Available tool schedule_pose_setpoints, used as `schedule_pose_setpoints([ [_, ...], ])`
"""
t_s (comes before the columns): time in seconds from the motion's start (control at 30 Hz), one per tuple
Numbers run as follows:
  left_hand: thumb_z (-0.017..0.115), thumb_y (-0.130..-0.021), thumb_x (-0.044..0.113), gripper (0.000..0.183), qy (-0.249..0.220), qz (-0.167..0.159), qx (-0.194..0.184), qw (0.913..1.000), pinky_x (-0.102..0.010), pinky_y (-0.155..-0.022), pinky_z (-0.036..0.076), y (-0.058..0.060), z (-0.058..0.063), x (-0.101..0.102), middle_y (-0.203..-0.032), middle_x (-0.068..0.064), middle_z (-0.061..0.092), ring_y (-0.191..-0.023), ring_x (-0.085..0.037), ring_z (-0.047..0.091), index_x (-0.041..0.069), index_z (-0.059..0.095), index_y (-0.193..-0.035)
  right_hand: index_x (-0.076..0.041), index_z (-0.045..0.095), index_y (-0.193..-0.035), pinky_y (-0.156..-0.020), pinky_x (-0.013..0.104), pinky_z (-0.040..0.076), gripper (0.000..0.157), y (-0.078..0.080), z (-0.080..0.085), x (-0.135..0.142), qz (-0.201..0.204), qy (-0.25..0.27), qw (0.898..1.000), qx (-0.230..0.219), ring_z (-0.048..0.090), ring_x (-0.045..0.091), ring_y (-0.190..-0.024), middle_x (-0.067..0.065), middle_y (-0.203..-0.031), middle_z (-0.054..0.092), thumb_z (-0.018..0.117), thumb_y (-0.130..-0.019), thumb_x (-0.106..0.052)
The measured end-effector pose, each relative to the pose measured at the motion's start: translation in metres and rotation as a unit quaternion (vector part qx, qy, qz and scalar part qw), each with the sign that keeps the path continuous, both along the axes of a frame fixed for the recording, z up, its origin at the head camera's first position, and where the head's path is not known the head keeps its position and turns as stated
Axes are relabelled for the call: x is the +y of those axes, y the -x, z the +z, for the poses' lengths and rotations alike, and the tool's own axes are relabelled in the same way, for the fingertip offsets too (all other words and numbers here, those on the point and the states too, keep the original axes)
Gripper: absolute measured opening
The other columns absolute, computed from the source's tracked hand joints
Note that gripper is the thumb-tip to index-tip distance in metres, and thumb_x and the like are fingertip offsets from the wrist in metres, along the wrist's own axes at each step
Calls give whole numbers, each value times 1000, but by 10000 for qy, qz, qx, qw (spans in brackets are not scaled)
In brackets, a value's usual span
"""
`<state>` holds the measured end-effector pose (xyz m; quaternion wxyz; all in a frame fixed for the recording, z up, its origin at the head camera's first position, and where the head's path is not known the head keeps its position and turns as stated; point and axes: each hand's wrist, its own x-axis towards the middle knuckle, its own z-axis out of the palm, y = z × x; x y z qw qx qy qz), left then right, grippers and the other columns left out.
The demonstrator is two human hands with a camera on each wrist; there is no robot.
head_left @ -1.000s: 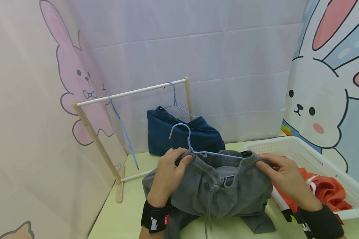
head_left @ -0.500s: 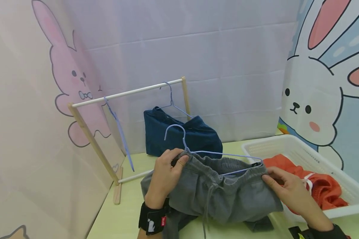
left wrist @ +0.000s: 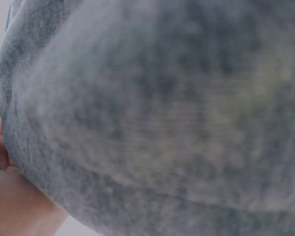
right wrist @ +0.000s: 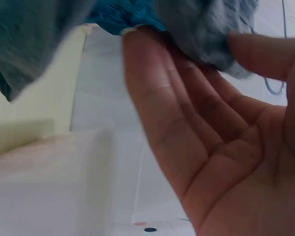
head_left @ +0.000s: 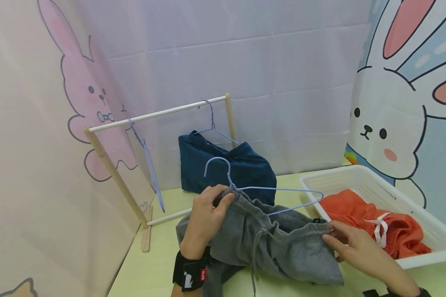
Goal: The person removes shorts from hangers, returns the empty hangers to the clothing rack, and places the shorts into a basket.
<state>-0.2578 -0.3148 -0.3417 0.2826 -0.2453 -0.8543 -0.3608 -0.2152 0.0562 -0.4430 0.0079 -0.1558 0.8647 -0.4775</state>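
A pair of grey drawstring pants (head_left: 241, 231) is held up above the table, its waistband facing up. My left hand (head_left: 204, 218) pinches the left end of the waistband, just below the hook of a light blue wire hanger (head_left: 217, 158). The hanger's right end sticks out above the waistband, apart from the fabric. At the waistband's right end, my right hand (head_left: 357, 245) pinches the cloth between thumb and fingers. Grey fabric (left wrist: 152, 98) fills most of the left wrist view. The hanger's left end is hidden by cloth and hand.
Behind stands a rack with a white rail (head_left: 160, 113). Dark blue pants (head_left: 226, 165) hang from it on a hanger, and a bare blue hanger (head_left: 150, 165) hangs at left. Orange clothing (head_left: 379, 222) lies in a white basket (head_left: 357, 175) at right.
My right hand has moved the waistband's right end down, then away from the hanger, whose right end now lies outside the cloth. My left hand has kept its hold.
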Motion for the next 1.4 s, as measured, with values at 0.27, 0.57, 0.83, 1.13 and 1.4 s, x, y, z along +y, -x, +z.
schedule_pose_setpoints([
  [0.27,68,-102,28,13,36,7,-80,10000,-28,-61,46,-3,0,-2,-86,9,61,-78,-10,53,19,75,-106,-8,60,-134,-65,26,57,34,6,39,20,-804,-636,9901,955,71,1,-80,6,-106,77,60,-106,-28],
  [0.57,68,-102,27,13,93,-33,-38,9999,-28,-63,48,-5,1,-3,-86,8,62,-78,-10,54,17,75,-107,-16,64,-134,-83,2,44,36,25,84,-14,-836,-378,9495,3000,62,-6,-101,4,-119,73,72,-99,-18],
  [0.83,68,-102,28,13,80,-90,-104,9999,-28,-66,50,-8,-3,-2,-89,9,64,-81,-9,55,18,75,-107,-15,75,-121,-75,15,56,29,42,78,-42,103,-55,9417,3364,70,5,-92,-4,-112,76,75,-94,-5],
  [1.13,64,-104,33,17,184,-86,-109,9997,-27,-67,51,-8,-9,1,-90,9,64,-81,-9,55,19,74,-109,-8,76,-108,-62,23,58,23,47,66,-52,557,257,9501,3058,69,7,-66,-9,-80,72,70,-92,8],
  [1.4,59,-106,38,25,259,19,-289,9992,-33,-75,53,-8,-9,-3,-99,7,67,-89,-10,57,17,71,-114,-10,78,-105,-62,16,53,30,43,67,-50,149,347,9335,3566,65,5,-64,-12,-73,68,72,-87,14],
])
